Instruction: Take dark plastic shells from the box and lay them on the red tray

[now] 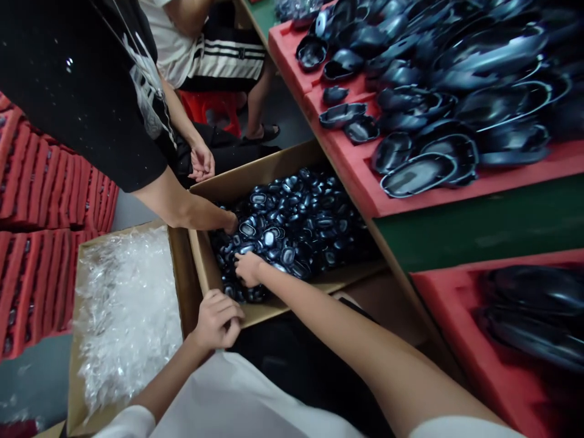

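Note:
A cardboard box full of small, dark, glossy plastic shells stands in front of me. My left hand is closed over the box's near left corner, fingers bent round the edge. Inside the box, my right hand touches the shells near that corner, its fingers curved and a little apart. Its fingertips are partly lost among the shells, and no held piece shows. Another person's hand reaches into the same box from the left, just beyond mine.
Left of the box sits a carton of clear plastic bags. Red foam trays are stacked farther left. On the right, a green bench bears red foam heaped with larger dark shells. A seated person is at the back near a red stool.

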`<state>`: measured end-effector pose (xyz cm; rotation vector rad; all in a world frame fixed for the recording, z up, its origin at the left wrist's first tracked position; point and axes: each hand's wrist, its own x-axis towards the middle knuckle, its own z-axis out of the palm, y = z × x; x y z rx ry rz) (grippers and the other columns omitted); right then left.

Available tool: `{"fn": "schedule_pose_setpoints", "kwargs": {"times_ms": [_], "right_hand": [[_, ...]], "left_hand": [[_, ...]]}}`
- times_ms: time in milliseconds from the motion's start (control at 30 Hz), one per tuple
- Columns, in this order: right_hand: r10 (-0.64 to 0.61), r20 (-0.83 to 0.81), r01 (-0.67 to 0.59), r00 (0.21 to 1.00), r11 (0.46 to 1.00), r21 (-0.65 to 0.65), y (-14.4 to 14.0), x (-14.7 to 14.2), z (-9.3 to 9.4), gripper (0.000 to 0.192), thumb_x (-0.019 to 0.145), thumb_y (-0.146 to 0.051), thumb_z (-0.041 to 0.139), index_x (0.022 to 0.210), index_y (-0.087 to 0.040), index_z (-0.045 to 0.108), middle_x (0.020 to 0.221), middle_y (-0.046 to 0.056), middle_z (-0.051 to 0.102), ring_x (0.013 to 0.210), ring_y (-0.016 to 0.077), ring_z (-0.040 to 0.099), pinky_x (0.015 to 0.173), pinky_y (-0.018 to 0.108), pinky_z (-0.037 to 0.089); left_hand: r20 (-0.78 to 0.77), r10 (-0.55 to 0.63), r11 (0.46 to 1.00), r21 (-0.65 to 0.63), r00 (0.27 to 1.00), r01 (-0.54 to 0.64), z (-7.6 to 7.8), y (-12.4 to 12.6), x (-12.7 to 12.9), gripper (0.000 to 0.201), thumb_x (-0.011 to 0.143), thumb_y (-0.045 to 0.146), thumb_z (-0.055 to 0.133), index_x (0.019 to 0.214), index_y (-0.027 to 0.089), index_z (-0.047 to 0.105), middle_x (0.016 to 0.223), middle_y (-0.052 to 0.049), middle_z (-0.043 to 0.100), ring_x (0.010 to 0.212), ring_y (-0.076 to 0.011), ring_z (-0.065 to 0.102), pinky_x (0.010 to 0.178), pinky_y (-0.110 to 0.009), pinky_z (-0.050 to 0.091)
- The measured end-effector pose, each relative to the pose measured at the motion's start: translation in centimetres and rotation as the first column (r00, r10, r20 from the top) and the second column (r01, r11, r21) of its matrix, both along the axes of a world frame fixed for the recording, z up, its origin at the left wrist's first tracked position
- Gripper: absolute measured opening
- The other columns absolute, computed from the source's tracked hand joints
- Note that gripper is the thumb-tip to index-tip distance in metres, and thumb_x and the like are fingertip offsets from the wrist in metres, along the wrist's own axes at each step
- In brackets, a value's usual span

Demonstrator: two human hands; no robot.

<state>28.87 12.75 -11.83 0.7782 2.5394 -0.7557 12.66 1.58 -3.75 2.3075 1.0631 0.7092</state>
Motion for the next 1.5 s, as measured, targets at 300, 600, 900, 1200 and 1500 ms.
{"fn": "schedule_pose_setpoints", "kwargs": {"times_ms": [300, 600, 900, 1200, 1500], "right_hand": [[-0.131, 0.063, 0.134, 0.989, 0.989, -0.057, 1.9, 9.7, 1.8, 0.012, 0.077, -0.018, 0.069, 0.087, -0.018, 0.077, 0.118, 0.014, 0.068, 0.129, 0.034, 0.042, 0.109, 0.052, 0.025], [0.168, -0.214, -0.132, 0.962, 0.976, 0.174, 0.2, 5.9, 1.5, 0.031, 0.095, -0.029, 0.048, 0.106, -0.014, 0.072, 0.117, 0.017, 0.064, 0.116, 0.0341, 0.048, 0.1, 0.051, 0.031], [0.317, -0.058, -0.315, 0.947, 0.948, 0.039, -0.5, 2.8, -4.5, 0.044, 0.066, -0.035, 0.084, 0.107, -0.021, 0.074, 0.121, 0.013, 0.067, 0.112, 0.0356, 0.054, 0.097, 0.048, 0.037], [-0.019, 0.196, 0.002, 0.98, 0.996, 0.085, 1.9, 15.1, -1.8, 0.016, 0.074, -0.023, 0.075, 0.089, -0.016, 0.074, 0.096, 0.013, 0.071, 0.1, 0.0337, 0.056, 0.101, 0.06, 0.032], [0.359, -0.189, -0.345, 0.914, 0.933, 0.107, 0.2, 7.8, -3.8, 0.028, 0.089, -0.037, 0.06, 0.108, -0.019, 0.071, 0.114, 0.014, 0.067, 0.107, 0.0312, 0.05, 0.093, 0.045, 0.032]], "left_hand": [[0.024, 0.01, 1.0, 0.011, 1.0, -0.01, -0.6, -0.1, -0.4, 0.024, 0.083, 0.016, 0.046, 0.067, 0.023, 0.062, 0.063, 0.002, 0.069, 0.057, -0.0141, 0.056, 0.071, -0.037, 0.044], [0.144, 0.005, 0.995, 0.094, 0.99, -0.019, -0.9, 0.0, 0.0, 0.02, 0.079, 0.011, 0.047, 0.066, 0.021, 0.06, 0.059, 0.003, 0.065, 0.053, -0.0128, 0.046, 0.067, -0.035, 0.038], [0.265, 0.03, 0.985, 0.156, 0.964, -0.074, -1.4, 0.1, 0.2, 0.018, 0.076, 0.006, 0.048, 0.069, 0.02, 0.057, 0.053, 0.003, 0.055, 0.052, -0.0128, 0.036, 0.062, -0.033, 0.033], [0.321, 0.012, 0.987, 0.15, 0.947, -0.063, -1.6, 0.2, 0.2, 0.016, 0.074, 0.006, 0.049, 0.069, 0.02, 0.057, 0.055, 0.004, 0.059, 0.051, -0.0127, 0.037, 0.063, -0.033, 0.034], [0.322, 0.026, 0.989, 0.132, 0.946, -0.072, -1.5, 0.1, 0.4, 0.018, 0.075, 0.008, 0.048, 0.067, 0.02, 0.057, 0.053, 0.004, 0.057, 0.051, -0.0129, 0.037, 0.062, -0.033, 0.034]]}}
